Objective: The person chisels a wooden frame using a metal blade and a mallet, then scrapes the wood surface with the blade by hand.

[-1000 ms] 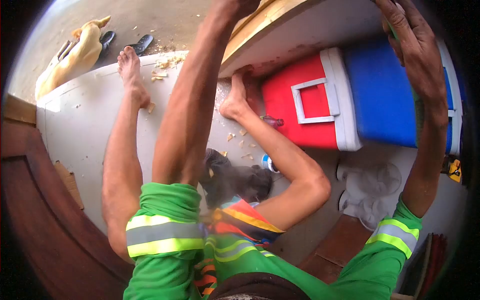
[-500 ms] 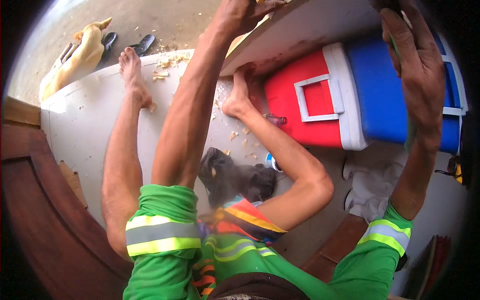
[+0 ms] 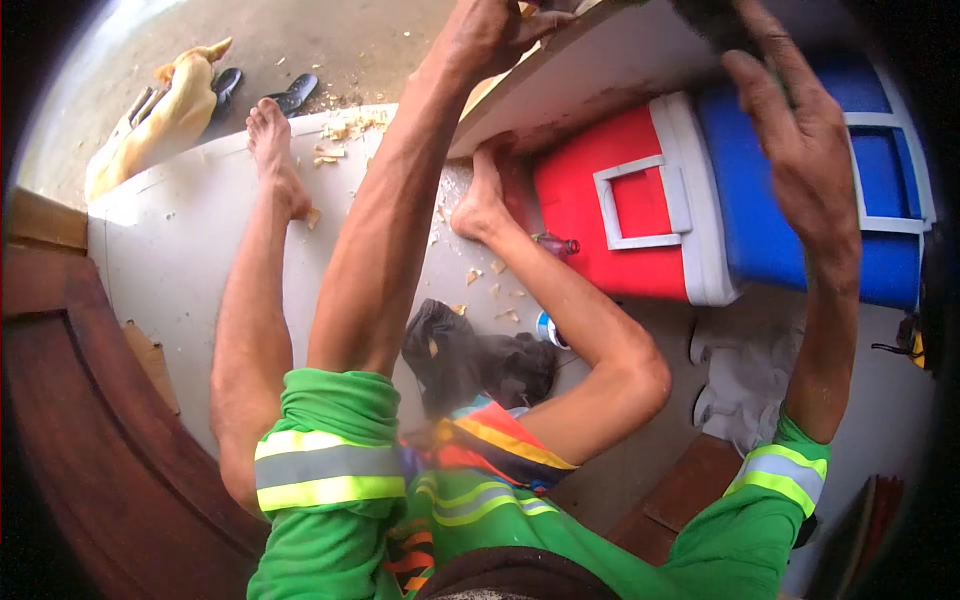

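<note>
At the top edge, my left hand [image 3: 485, 40] is closed at the upper edge of a long grey board [image 3: 620, 75], its thumb stretched along the edge. The frame cuts off part of that hand. Pale bare wood shows along the board's narrow side. My right hand [image 3: 800, 140] is over the board's far right part, fingers bent around a dark, blurred object [image 3: 712, 22] whose kind I cannot make out. Beneath that hand is a blue cooler [image 3: 765, 200], and beside it a red cooler [image 3: 600, 190] with a white lid and handle.
Wood shavings [image 3: 350, 125] lie on the pale floor. A dark cloth [image 3: 450, 350], a small bottle [image 3: 555, 243] and a blue-and-white can [image 3: 548, 328] are between my legs. A dog [image 3: 165, 120] lies near black slippers [image 3: 290, 95]. A brown panelled door [image 3: 100, 430] stands left.
My right hand has moved left and slightly up along the board with the dark object. My left hand keeps its place at the edge. The view has shifted slightly.
</note>
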`<state>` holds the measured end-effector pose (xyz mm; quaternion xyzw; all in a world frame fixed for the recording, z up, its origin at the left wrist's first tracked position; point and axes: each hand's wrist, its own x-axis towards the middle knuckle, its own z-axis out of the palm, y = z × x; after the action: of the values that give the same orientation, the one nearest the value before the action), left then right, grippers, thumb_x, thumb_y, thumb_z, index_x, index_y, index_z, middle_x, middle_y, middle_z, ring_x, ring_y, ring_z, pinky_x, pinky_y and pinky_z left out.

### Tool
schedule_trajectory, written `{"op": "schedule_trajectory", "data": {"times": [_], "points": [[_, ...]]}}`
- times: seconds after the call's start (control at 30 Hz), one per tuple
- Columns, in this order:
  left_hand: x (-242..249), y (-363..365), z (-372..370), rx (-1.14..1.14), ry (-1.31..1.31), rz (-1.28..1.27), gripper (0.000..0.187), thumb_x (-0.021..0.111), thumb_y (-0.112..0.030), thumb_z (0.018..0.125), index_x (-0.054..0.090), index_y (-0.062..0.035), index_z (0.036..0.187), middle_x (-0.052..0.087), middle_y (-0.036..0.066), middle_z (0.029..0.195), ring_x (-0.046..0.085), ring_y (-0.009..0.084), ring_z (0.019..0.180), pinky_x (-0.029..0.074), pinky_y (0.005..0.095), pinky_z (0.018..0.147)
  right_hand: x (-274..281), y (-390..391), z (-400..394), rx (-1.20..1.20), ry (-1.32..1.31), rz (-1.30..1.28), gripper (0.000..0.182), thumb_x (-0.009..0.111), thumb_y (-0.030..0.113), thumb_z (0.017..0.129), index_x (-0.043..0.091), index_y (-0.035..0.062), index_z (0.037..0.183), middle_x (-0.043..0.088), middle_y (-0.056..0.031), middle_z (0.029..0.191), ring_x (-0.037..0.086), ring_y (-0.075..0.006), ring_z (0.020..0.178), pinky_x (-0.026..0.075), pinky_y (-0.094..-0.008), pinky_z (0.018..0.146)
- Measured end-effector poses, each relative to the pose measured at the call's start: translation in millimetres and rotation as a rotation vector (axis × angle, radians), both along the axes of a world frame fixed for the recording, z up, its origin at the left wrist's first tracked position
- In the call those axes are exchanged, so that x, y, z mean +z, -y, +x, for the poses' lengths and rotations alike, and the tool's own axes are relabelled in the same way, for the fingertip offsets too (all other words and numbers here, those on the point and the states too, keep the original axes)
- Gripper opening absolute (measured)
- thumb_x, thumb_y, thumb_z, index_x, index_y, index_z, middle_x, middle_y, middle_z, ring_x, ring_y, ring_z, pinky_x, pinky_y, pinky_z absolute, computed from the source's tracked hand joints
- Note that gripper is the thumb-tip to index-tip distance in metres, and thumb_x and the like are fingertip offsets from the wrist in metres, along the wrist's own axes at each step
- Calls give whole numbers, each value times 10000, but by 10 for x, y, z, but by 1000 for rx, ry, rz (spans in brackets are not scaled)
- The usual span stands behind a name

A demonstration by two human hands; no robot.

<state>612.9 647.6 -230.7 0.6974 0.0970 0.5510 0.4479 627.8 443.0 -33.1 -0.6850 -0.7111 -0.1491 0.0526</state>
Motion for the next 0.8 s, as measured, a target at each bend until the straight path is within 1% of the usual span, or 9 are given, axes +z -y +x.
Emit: {"op": "schedule_trajectory", "data": {"times": [0.17,0.2,0.23,0.3,0.43,0.5,0.67,0.7,0.8], "points": [[-93,22,-24,31,16,-8,540,755,-136,896,538,-41,1381,741,192,1108,711,297,1071,557,406,903,-41,-54,506,-15,130,-23,535,517,139,1029,385,18,1533,534,-253,1452,539,-307,1341,427,-411,1137],[-102,0,-37,58,10,23,542,757,-142,896,538,-39,1381,741,192,1109,711,298,1069,559,403,901,-26,-62,297,-32,47,3,522,517,147,1032,401,22,1525,557,-250,1421,561,-306,1308,447,-412,1112],[-136,-6,21,-82,48,-171,539,760,-157,895,540,-36,1372,739,200,1110,714,304,1059,563,403,894,-10,-71,87,-46,-38,32,509,517,155,1035,418,26,1517,581,-247,1389,583,-306,1275,466,-413,1086],[-124,-32,-13,0,42,-88,541,758,-160,896,535,-37,1374,738,204,1110,715,311,1056,565,404,889,42,-98,-255,-112,-271,91,489,518,164,1038,446,30,1502,628,-239,1319,628,-309,1202,501,-416,1034],[-160,19,-9,-12,81,-16,543,752,-160,900,527,-35,1378,739,200,1115,715,310,1061,564,407,889,-72,-117,-6,-36,20,187,478,545,197,1033,481,21,1473,691,-183,1185,698,-288,997,547,-392,925],[-123,14,-52,96,17,32,551,756,-183,899,527,-39,1378,740,191,1118,716,298,1061,565,410,891,1,-210,129,-3,-6,87,483,556,206,1029,485,-6,1457,692,-183,1180,686,-276,1030,539,-393,945],[-105,63,-72,-41,26,-151,530,760,-178,895,548,-49,1363,736,195,1128,718,303,1053,570,417,893,58,-150,150,34,-324,89,517,564,192,1017,454,-25,1473,644,-187,1308,618,-285,1197,499,-407,1042],[-122,44,-49,-65,45,-146,524,760,-167,894,551,-49,1360,735,197,1126,718,305,1055,571,418,893,83,-144,162,130,-258,-4,522,558,187,1018,444,-23,1482,637,-192,1321,612,-291,1212,495,-407,1050],[-269,-31,19,25,4,66,517,756,-119,887,556,-53,1359,737,201,1104,718,305,1052,572,422,899,41,-185,345,-69,38,-48,520,519,161,1020,426,-17,1500,603,-234,1369,581,-328,1275,472,-427,1086]]}}
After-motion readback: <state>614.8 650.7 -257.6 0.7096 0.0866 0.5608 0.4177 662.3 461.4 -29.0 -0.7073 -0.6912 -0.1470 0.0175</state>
